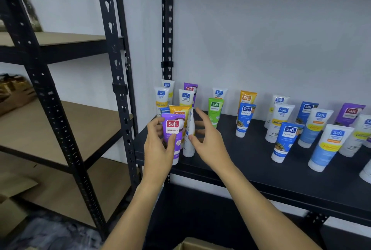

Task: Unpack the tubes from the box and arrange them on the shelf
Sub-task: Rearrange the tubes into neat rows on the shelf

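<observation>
The brown cardboard box (192, 244) is peeking in at six o'clock, contents hidden. The left hand (158, 145) is gripping a purple plastic tube (173, 135); the right hand (208, 139), fingers spread, is touching a white plastic tube (189, 139). Many tubes are already standing on the black metal shelf (251, 159), so the work seems well advanced.

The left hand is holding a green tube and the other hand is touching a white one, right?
Not quite. The head view shows the left hand holding a purple tube, not a green one. The green tube stands untouched on the shelf. The right hand does touch the white tube.
</observation>
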A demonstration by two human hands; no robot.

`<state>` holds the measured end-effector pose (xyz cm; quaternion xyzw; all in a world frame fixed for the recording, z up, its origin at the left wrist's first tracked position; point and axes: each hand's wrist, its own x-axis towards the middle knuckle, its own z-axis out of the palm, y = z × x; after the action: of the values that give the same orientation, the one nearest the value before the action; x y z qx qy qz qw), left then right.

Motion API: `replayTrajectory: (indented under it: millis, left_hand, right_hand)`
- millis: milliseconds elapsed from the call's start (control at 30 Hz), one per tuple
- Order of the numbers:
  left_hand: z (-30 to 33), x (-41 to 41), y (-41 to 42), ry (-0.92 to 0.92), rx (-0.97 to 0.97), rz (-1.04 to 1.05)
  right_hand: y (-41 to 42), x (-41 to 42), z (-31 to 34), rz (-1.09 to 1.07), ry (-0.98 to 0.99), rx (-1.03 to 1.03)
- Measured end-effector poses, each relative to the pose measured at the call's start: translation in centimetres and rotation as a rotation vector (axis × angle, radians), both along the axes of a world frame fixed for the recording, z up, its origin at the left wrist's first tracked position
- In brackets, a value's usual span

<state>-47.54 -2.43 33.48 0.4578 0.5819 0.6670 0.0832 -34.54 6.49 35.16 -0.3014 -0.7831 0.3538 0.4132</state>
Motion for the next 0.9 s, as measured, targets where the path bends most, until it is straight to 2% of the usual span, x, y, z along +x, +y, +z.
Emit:
replayTrajectory:
  millis: [400, 500, 900]
  left_hand:
    - [-2.2, 1.0, -0.5, -0.012, 0.001, 0.058]
    - [-2.7, 0.8, -0.4, 0.034, -0.007, 0.07]
    - [-3.8, 0.8, -0.2, 0.031, -0.028, 0.035]
  right_hand:
    - [0.1, -0.6, -1.2, -0.004, 0.016, -0.063]
    - [0.1, -0.6, -1.4, -0.031, 0.023, -0.061]
    - [-0.1, -0.3, -1.5, -0.073, 0.036, -0.059]
